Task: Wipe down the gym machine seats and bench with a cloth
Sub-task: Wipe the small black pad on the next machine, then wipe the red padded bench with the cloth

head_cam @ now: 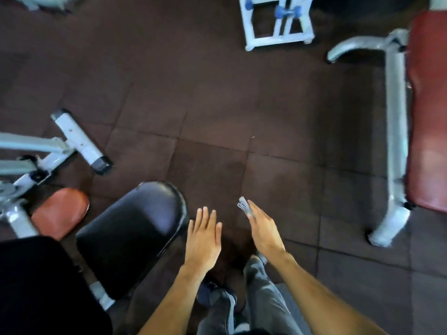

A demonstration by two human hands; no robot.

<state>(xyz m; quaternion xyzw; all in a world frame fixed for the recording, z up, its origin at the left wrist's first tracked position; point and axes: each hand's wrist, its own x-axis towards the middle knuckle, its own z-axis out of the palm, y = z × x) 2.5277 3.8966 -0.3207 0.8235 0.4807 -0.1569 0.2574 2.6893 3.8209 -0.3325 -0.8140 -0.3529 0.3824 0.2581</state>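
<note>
Both my hands out in front, over the floor (217,97), dark brown rubber tiles. Whole view a bit blurred.

Left hand (204,240): palm down, fingers straight and close together, nothing in it. It hangs just right of the black seat (130,238), not touching it.

Right hand (264,232): edge-on to the camera, fingers extended. A folded grey cloth (244,206) pokes out past the fingertips, pinned against the fingers; the grip itself is hidden on the far side of the hand, so I cannot tell how the thumb sits. Cloth is in the air above the floor, well apart from every pad.

Black seat: glossy, rounded at the far end, lower left of centre, on a white post. A second black pad (43,286) fills the bottom left corner, nearer me.

Brown pad (60,211): small, rounded, just left of the black seat, beside a white machine frame (72,139).

Red bench (428,117): along the right edge, long side running away from me, on a silver-white frame (395,131) with a curved foot at each end.

Top centre: white rack (278,20) with blue dumbbells (287,12) on it, blurred.

Below my hands: my grey trousers (263,301) and a dark shoe (208,293).
</note>
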